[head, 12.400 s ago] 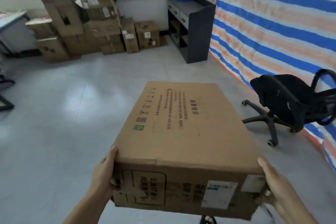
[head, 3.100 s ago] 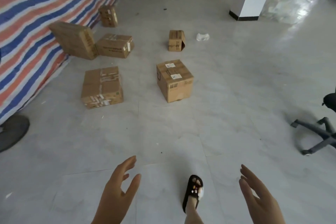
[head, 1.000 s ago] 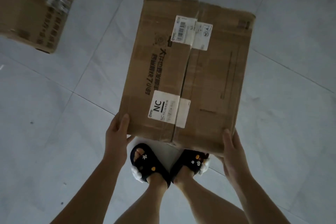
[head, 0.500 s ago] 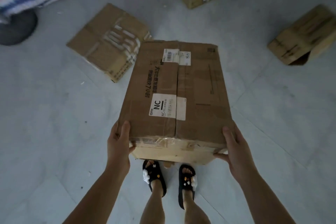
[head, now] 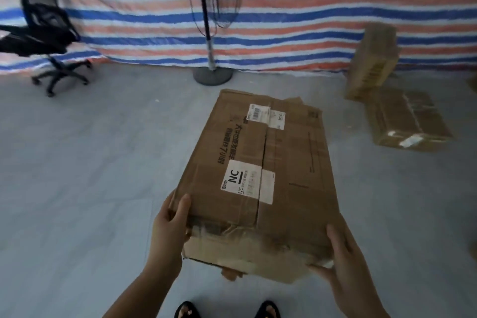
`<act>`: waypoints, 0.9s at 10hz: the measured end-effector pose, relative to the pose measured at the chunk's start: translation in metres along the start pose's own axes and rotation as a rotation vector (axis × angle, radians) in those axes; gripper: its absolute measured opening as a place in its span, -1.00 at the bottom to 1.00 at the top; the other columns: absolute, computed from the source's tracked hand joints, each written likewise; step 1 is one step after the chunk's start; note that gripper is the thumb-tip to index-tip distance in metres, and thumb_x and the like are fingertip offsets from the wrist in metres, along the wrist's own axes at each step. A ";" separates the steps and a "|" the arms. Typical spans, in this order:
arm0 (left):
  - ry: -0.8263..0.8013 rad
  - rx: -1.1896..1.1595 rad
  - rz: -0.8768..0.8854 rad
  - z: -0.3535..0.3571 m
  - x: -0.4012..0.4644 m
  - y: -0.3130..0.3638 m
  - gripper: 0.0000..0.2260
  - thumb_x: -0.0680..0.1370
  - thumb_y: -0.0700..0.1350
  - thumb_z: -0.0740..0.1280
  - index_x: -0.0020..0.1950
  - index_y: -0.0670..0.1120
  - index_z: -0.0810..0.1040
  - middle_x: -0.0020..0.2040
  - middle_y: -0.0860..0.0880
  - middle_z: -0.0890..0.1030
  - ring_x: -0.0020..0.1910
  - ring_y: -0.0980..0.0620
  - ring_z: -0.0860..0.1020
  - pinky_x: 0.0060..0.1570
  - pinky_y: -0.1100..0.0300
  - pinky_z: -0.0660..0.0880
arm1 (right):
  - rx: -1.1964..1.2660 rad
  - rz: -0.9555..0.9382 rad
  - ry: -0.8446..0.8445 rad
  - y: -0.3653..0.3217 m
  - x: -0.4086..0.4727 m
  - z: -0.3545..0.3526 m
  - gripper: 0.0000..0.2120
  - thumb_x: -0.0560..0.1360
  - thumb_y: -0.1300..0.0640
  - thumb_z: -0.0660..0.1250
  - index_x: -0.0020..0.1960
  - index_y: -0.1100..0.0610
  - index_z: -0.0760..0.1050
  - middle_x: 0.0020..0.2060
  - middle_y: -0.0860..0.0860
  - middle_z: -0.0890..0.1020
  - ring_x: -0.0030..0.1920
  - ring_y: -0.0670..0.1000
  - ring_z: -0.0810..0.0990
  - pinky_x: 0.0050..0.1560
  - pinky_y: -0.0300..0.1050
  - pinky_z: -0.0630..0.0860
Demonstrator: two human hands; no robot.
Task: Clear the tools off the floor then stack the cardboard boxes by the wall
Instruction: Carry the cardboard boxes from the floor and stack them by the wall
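Evidently light: left hand [head: 169, 227] and right hand [head: 344, 255] clasp the cardboard box [head: 260, 175] at its near corners; worn, taped edges look soft, so support underneath is advised.

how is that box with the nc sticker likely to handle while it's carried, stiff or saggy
The box probably flexes somewhat: its near edge looks crushed and frayed, with peeling tape. It seems fairly light for its size, since the left hand and right hand hold it only by the near corners. The torn bottom flap could give way, so support from below seems wise.
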State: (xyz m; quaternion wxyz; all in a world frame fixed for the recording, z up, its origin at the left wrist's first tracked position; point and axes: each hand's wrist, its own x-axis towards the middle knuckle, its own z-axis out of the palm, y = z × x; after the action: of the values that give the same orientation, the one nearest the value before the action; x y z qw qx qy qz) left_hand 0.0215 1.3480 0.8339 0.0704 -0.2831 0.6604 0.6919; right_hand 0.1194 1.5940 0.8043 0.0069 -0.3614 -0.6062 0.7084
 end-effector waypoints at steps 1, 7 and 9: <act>0.152 -0.095 0.026 -0.051 -0.020 0.003 -0.82 0.59 -0.02 0.23 0.19 0.03 0.47 -0.06 0.09 0.57 -0.10 0.10 0.53 -0.20 0.08 0.51 | -0.033 0.075 -0.017 -0.016 -0.008 0.047 -0.64 0.57 0.02 0.21 0.36 0.01 0.35 0.24 0.01 0.44 0.23 0.19 0.46 -0.02 0.19 0.56; 0.777 -0.532 0.113 -0.484 -0.042 0.005 -0.82 0.58 -0.06 0.27 0.16 -0.03 0.52 -0.11 0.04 0.59 -0.16 0.10 0.53 -0.23 0.09 0.52 | -0.478 -0.013 -0.628 0.048 -0.198 0.475 -0.62 0.58 -0.07 0.17 0.39 -0.12 0.31 0.15 0.02 0.45 0.02 0.13 0.46 0.03 0.28 0.54; 0.994 -0.606 0.163 -0.583 -0.030 0.019 -0.90 0.59 -0.09 0.25 0.00 0.02 0.55 -0.16 0.05 0.62 -0.39 0.27 0.59 -0.49 0.27 0.49 | -0.556 -0.025 -0.842 0.066 -0.250 0.613 -0.63 0.60 0.01 0.17 0.40 -0.07 0.33 0.10 0.04 0.45 -0.12 0.06 0.48 -0.09 0.08 0.51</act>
State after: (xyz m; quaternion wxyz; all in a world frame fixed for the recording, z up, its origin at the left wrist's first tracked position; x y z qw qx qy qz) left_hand 0.2112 0.7984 0.8841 -0.3851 -0.5295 0.4065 0.6372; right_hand 0.0130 0.9410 0.8758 -0.3263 -0.0249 -0.7265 0.6043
